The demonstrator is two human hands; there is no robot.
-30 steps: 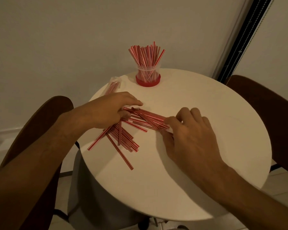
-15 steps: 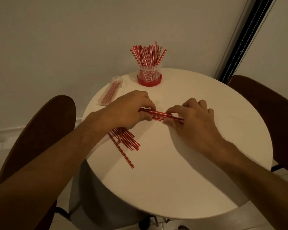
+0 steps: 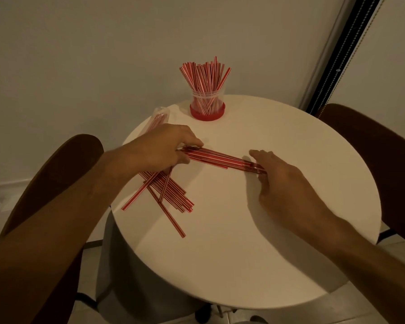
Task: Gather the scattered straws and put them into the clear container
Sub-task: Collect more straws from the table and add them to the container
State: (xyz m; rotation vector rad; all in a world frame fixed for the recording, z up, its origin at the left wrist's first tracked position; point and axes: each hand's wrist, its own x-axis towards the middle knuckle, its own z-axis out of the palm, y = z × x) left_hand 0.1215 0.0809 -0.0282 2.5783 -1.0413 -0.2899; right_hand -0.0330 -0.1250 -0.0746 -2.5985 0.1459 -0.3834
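Note:
A bundle of red-and-white striped straws [image 3: 220, 159] lies lengthwise on the round white table [image 3: 255, 242]. My left hand [image 3: 164, 148] pinches its left end between thumb and fingers. My right hand [image 3: 278, 174] presses flat against its right end, fingers extended. A loose pile of several more straws [image 3: 171, 192] lies below my left hand near the table's left edge. The clear container [image 3: 207, 104] with a red base stands at the table's far side, holding many upright straws.
A plastic straw wrapper bag [image 3: 158, 118] lies at the table's far left edge, partly behind my left hand. Dark brown chairs stand at the left [image 3: 56, 174] and at the right [image 3: 372, 160]. A wall is close behind the table.
Both hands squeezed scattered straws into one aligned bundle, then moved apart to its two ends. The loose pile at the left stayed put.

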